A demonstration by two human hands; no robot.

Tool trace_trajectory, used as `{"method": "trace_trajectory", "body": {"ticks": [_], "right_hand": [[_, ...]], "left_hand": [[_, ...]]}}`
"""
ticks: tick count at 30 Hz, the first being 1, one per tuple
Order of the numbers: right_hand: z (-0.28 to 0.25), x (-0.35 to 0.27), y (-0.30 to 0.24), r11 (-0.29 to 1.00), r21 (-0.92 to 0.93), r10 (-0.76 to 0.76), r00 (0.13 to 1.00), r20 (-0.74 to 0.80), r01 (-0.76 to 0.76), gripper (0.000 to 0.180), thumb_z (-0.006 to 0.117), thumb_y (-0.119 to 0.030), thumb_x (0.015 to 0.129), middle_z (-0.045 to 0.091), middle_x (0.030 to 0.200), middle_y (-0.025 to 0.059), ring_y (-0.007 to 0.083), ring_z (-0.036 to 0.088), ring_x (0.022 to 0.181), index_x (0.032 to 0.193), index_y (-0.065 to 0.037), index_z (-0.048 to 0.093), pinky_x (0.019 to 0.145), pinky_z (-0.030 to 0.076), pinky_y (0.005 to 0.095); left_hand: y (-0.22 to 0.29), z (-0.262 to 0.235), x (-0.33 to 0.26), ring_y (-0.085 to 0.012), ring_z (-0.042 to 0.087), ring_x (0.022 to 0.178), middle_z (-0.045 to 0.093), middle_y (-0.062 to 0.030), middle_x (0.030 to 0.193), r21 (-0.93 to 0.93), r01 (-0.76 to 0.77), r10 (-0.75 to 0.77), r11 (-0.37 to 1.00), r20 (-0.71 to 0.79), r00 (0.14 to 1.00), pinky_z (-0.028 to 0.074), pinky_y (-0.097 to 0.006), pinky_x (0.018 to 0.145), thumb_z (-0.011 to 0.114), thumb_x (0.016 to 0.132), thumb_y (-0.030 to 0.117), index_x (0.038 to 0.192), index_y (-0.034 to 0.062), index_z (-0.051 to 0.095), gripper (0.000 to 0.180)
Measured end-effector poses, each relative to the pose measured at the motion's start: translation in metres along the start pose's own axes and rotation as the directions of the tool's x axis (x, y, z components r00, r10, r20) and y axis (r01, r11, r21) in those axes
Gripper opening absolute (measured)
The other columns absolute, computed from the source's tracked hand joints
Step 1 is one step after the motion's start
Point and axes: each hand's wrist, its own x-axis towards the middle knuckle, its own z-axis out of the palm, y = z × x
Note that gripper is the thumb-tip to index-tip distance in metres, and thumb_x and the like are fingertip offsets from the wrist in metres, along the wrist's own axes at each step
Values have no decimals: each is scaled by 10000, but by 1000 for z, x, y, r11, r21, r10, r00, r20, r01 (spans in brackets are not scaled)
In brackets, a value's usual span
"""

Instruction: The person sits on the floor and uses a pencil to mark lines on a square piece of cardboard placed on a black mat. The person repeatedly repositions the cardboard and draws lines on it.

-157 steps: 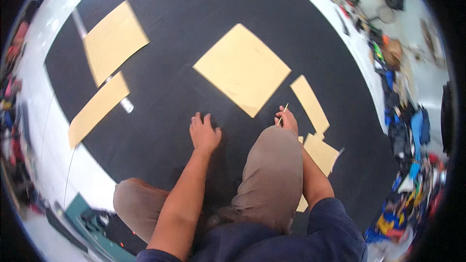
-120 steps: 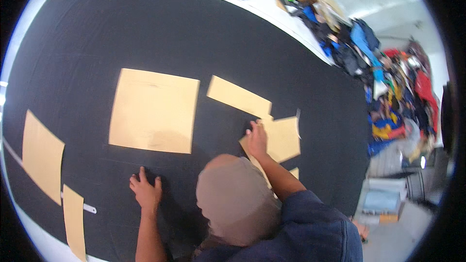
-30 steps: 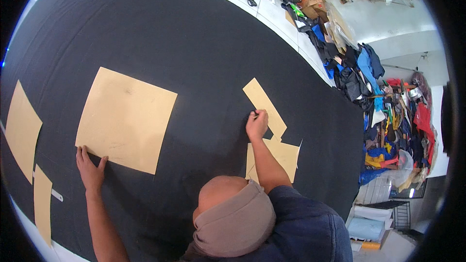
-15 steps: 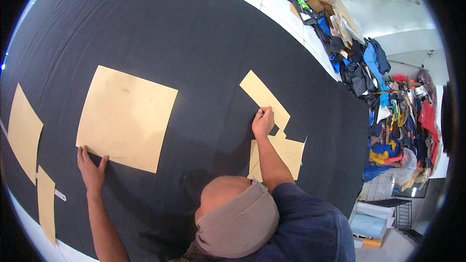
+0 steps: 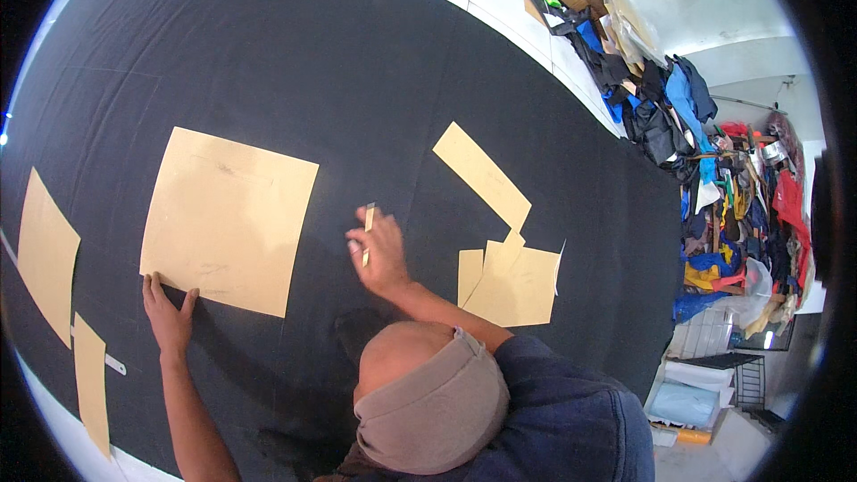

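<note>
Where the large black cloth (image 5: pixel 295 54) spreads flat across the pale floor, cut off at every side by the round fisheye rim:

- Large square tan paper pattern piece (image 5: pixel 230 219), lying flat on the cloth at centre left, faint pencil marks too dim to read.
- Left hand (image 5: pixel 168 314), fingers spread flat, fingertips pressing the lower left corner of the square piece; gripping nothing.
- Right hand (image 5: pixel 379 254), resting on bare cloth just right of the square piece, curled around a small pale flat marking stick (image 5: pixel 368 230); lower end hidden under the fingers.
- Long tan paper strip (image 5: pixel 482 176), right of the hand, its lower end overlapping a cluster of smaller tan paper pieces (image 5: pixel 513 281); exact number hard to make out.
- Two more tan paper pieces (image 5: pixel 46 250), far left, partly cropped.
- Bent knee in taupe trousers (image 5: pixel 433 402), hiding the cloth beneath.
- Heap of coloured garments (image 5: pixel 705 187), beyond the cloth's right edge, blurred.
</note>
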Motion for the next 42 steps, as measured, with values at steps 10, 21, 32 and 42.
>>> {"method": "trace_trajectory", "body": {"ticks": [10, 21, 32, 42], "right_hand": [[62, -44, -54, 920, 147, -392, 858, 332, 364, 253, 634, -172, 987, 561, 1484, 144, 360, 461, 1446, 1234, -130, 666, 1212, 288, 606], [53, -38, -77, 863, 192, -498, 717, 488, 468, 313, 679, -121, 940, 639, 1419, 85, 354, 518, 1405, 1251, -140, 671, 1205, 298, 609], [54, -40, -68, 860, 145, -484, 693, 534, 489, 188, 678, -78, 930, 674, 1407, 60, 341, 544, 1395, 1115, -112, 682, 1221, 267, 584], [56, -38, -73, 842, 123, -500, 675, 543, 524, 179, 694, -77, 920, 666, 1408, 72, 352, 523, 1409, 1097, -105, 693, 1202, 288, 616]], "left_hand": [[-10, 7, -3, -456, 391, 1455, 434, -315, 1538, 23, -90, 92, 996, -95, 991, 337, -495, 1216, 850, 844, 369, 1475, -93, 431, 886], [13, -14, -6, -422, 323, 1526, 356, -231, 1629, 15, 43, -43, 999, -9, 999, 324, -571, 1231, 819, 854, 491, 1555, 7, 369, 963], [21, -12, -8, -457, 319, 1522, 338, -244, 1641, 13, 58, -58, 998, 1, 998, 326, -530, 1239, 810, 850, 522, 1555, -14, 380, 984], [13, -6, -10, -470, 319, 1517, 333, -250, 1638, -22, 49, -49, 999, -36, 998, 310, -580, 1233, 797, 856, 535, 1551, -9, 383, 975]]}}
